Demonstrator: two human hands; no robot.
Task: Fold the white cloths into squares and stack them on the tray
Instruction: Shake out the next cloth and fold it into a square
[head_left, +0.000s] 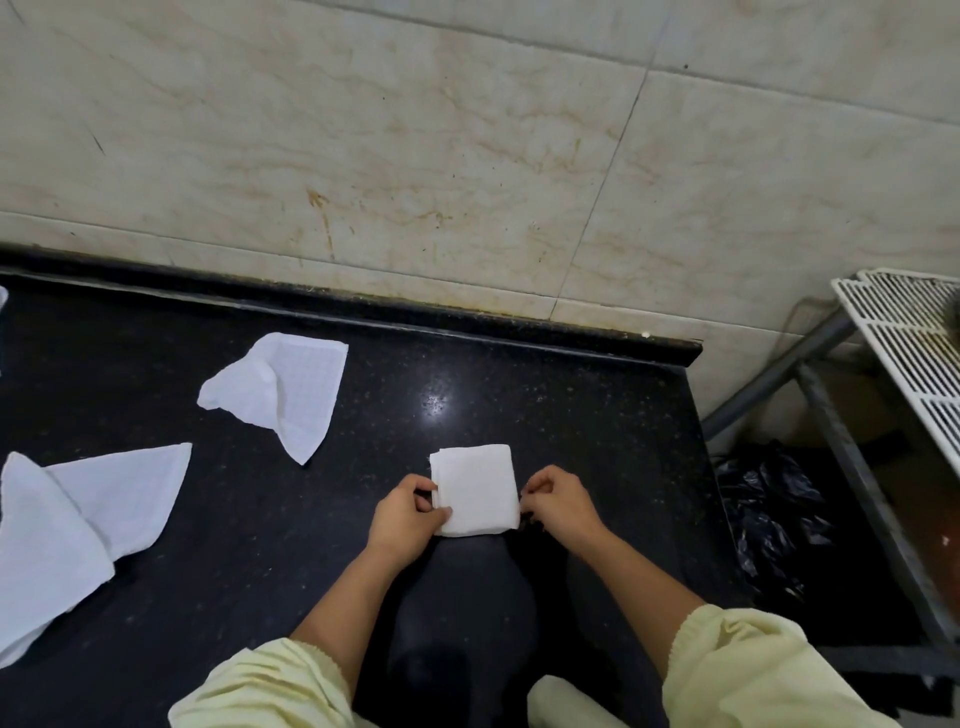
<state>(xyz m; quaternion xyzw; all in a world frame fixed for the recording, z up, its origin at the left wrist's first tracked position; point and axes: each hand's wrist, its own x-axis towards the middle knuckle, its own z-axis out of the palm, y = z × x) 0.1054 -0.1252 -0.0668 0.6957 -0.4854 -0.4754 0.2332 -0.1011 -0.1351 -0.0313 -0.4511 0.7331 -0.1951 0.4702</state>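
Observation:
A white cloth folded into a small square (477, 488) lies on the black counter (571, 441) near its front middle. My left hand (408, 514) pinches the square's left edge with thumb and fingers. My right hand (556, 501) pinches its right edge. A crumpled unfolded white cloth (280, 392) lies further back to the left. Two more loose white cloths (130, 488) (41, 551) overlap at the left edge. No tray is in view.
A beige tiled wall (467, 156) rises behind the counter. Right of the counter's end stands a metal frame with a white wire rack (909, 343) on top. A black plastic bag (769, 514) sits below it on the floor.

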